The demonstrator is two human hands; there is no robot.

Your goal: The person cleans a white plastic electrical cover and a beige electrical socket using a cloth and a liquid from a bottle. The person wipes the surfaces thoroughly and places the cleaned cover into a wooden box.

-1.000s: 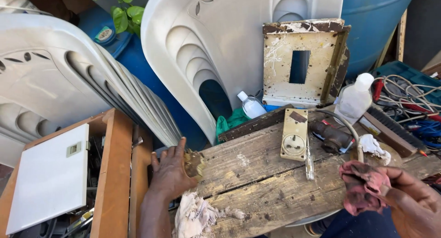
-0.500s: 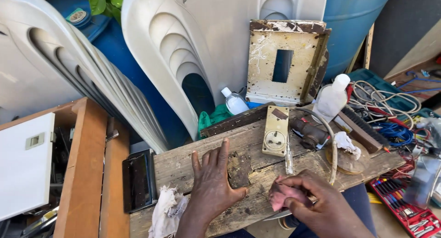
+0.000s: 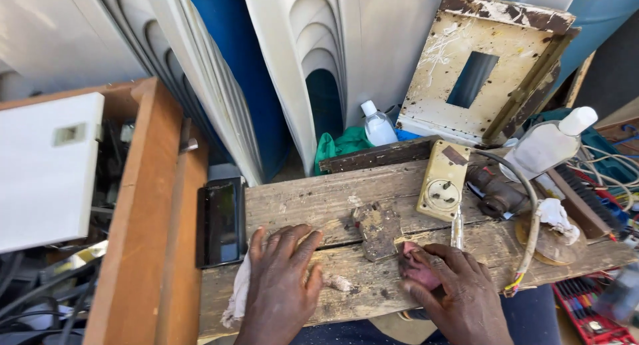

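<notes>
My left hand point(image 3: 283, 272) lies flat, fingers spread, on a weathered wooden board point(image 3: 319, 198), partly over a dirty white rag point(image 3: 238, 298). My right hand point(image 3: 452, 288) presses a reddish cloth point(image 3: 418, 268) against the board. Just above it, between the two hands, sits a small rusty dark block point(image 3: 378, 228). A thin metal screwdriver-like tool point(image 3: 457, 226) lies next to my right hand. A cream-coloured socket box point(image 3: 442, 188) rests on the board behind it.
A black phone point(image 3: 221, 222) lies at the board's left end. A rusty cream metal plate point(image 3: 482, 72) leans behind, with two white bottles point(image 3: 378, 124) point(image 3: 549, 145), a grey cable point(image 3: 529, 212), stacked white plastic chairs point(image 3: 299, 65), a wooden box point(image 3: 143, 205) and a red tool tray point(image 3: 589, 308).
My right hand has come in from the right with the reddish cloth and now presses it on the board. My left hand moved right along the board. The view shifted closer.
</notes>
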